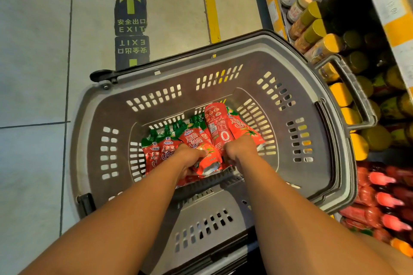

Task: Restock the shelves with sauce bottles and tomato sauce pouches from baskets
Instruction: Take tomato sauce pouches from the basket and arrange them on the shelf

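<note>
A grey plastic basket (pixel 279 56) stands on the floor in front of me. Several red tomato sauce pouches (pixel 156 149) with green tops lie on its bottom. Both my arms reach down into it. My left hand (pixel 190 158) grips a pouch (pixel 207 158) near its lower end. My right hand (pixel 240 150) holds the bottom of other pouches (pixel 220 127) that stand up toward the far wall. The fingers of both hands are partly hidden under the pouches.
Shelves on the right hold jars with yellow lids (pixel 310 27), dark-lidded jars and, lower down, red sauce bottles (pixel 384 198). The basket's handle (pixel 353 87) lies toward the shelves. A tiled floor with an EXIT sticker (pixel 130 27) and a yellow line (pixel 211 2) lies beyond.
</note>
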Demonstrator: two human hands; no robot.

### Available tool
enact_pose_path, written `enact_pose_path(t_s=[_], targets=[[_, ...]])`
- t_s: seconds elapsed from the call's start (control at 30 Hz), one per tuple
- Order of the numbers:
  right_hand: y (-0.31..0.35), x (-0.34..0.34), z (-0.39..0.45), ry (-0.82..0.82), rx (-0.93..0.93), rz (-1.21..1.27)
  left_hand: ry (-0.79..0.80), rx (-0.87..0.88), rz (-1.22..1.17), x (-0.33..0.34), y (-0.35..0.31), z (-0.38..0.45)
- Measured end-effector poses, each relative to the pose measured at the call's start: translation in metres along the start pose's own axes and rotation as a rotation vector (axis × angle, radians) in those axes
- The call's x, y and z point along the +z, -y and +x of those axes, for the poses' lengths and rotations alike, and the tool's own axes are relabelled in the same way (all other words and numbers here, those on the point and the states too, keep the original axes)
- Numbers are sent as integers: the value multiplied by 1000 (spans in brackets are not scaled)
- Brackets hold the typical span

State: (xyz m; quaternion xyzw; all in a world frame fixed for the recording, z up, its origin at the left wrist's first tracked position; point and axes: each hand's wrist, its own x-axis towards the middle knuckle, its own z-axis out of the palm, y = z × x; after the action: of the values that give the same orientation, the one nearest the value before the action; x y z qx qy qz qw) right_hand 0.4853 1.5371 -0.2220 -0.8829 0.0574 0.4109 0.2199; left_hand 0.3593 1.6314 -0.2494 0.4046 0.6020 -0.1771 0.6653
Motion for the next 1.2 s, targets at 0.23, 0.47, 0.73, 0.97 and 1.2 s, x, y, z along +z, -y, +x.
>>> enact_pose_path(t_s=[0.23,0.47,0.73,0.97,1.2], targets=[[30,-15,-41,-135,-177,-236,37,8,32,-5,-5,9],[43,-27,-43,-198,-265,-253,90,23,-10,-4,-11,18],[69,-63,-37,-183,-286,-110,207,47,-16,5,-21,23],[82,-90,-33,-154,-354,-24,187,86,-24,12,-34,31],[96,-145,-45,-8,-357,-35,129,139,42,47,-68,26]])
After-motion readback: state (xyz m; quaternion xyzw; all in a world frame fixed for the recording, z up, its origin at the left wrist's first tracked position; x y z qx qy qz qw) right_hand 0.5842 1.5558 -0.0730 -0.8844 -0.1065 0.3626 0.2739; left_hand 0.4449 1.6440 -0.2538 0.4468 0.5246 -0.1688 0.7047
